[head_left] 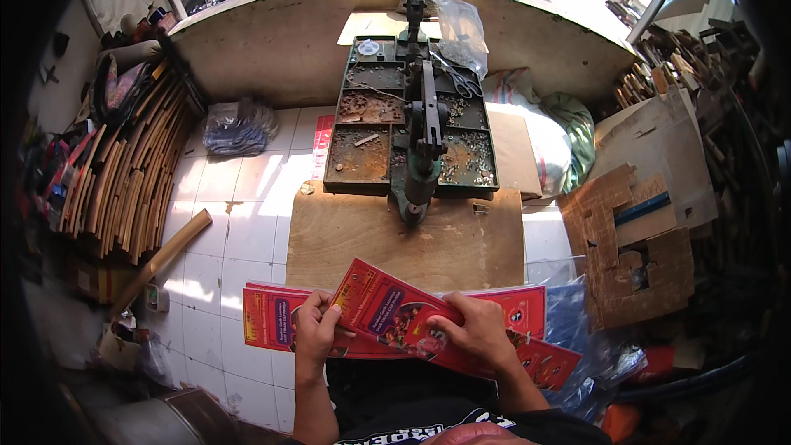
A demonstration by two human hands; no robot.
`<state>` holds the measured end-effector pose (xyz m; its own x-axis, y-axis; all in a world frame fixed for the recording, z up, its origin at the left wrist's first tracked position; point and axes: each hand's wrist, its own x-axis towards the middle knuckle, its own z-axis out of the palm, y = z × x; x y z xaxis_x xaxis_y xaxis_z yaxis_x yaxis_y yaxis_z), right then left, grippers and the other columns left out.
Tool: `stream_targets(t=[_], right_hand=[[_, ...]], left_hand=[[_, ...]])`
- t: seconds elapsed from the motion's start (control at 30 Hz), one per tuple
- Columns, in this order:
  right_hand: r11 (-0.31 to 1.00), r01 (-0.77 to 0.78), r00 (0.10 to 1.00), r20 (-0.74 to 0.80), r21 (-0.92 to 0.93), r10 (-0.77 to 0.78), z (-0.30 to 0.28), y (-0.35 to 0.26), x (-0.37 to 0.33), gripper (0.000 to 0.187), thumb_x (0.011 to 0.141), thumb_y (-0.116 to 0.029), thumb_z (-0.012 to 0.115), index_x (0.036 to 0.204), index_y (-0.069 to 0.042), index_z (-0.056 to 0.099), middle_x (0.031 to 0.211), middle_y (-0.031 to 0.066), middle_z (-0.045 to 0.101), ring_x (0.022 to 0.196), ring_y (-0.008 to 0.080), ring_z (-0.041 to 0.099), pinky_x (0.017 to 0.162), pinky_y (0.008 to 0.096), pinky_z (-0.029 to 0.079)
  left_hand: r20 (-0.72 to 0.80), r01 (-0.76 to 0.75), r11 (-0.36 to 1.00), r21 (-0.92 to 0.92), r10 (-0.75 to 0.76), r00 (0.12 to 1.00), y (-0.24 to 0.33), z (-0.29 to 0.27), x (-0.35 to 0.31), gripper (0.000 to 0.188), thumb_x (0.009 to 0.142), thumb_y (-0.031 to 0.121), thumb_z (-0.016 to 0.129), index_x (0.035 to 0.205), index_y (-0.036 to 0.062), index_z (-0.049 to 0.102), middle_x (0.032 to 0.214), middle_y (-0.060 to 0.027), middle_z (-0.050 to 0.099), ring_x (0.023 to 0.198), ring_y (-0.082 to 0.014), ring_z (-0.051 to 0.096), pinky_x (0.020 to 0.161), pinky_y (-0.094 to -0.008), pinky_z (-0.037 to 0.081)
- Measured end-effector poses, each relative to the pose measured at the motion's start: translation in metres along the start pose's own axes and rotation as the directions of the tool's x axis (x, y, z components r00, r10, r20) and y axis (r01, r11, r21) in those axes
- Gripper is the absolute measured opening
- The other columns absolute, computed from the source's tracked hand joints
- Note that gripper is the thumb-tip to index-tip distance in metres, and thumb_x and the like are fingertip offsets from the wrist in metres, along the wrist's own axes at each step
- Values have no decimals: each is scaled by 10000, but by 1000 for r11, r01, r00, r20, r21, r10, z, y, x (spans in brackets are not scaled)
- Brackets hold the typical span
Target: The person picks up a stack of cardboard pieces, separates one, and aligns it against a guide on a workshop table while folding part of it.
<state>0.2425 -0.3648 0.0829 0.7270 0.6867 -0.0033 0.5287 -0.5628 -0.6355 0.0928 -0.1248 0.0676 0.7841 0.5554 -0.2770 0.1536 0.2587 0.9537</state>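
Observation:
My left hand (pixel 315 331) and my right hand (pixel 476 331) both grip a red printed card (pixel 386 307), held tilted above a stack of similar red cards (pixel 268 317) on my lap. The left hand pinches the card's near left edge. The right hand has its fingers spread over the card's right half. Just beyond the cards lies a wooden board (pixel 404 235) carrying a green hand press (pixel 422 144).
A green compartment tray (pixel 362 156) with metal bits flanks the press; scissors (pixel 463 81) lie on it. Wooden strips (pixel 132 169) are stacked left, cut cardboard pieces (pixel 638 239) right, a cardboard tube (pixel 161 259) on the white tile floor, blue plastic sleeves (pixel 577 321) at right.

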Motion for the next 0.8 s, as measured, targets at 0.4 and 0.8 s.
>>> stream_targets(t=[0.4, 0.8], right_hand=[[1000, -27, 1000, 16, -2, 27, -1, 0, -1, 500, 797, -527, 721, 1015, -78, 690, 803, 155, 693, 754, 331, 692, 651, 411, 526], [1000, -1, 1000, 11, 7, 1, 0, 0, -1, 469, 825, -525, 695, 999, -89, 678, 814, 149, 694, 750, 333, 687, 635, 421, 528]], left_hand=[[8, -9, 1000, -7, 9, 1000, -2, 0, 0, 127, 943, 75, 502, 979, -44, 532, 859, -144, 681, 691, -160, 688, 529, -259, 596], [-4, -57, 997, 49, 57, 998, -1, -2, -2, 102, 938, 79, 531, 982, -11, 552, 872, -91, 668, 723, -100, 635, 604, -247, 546]])
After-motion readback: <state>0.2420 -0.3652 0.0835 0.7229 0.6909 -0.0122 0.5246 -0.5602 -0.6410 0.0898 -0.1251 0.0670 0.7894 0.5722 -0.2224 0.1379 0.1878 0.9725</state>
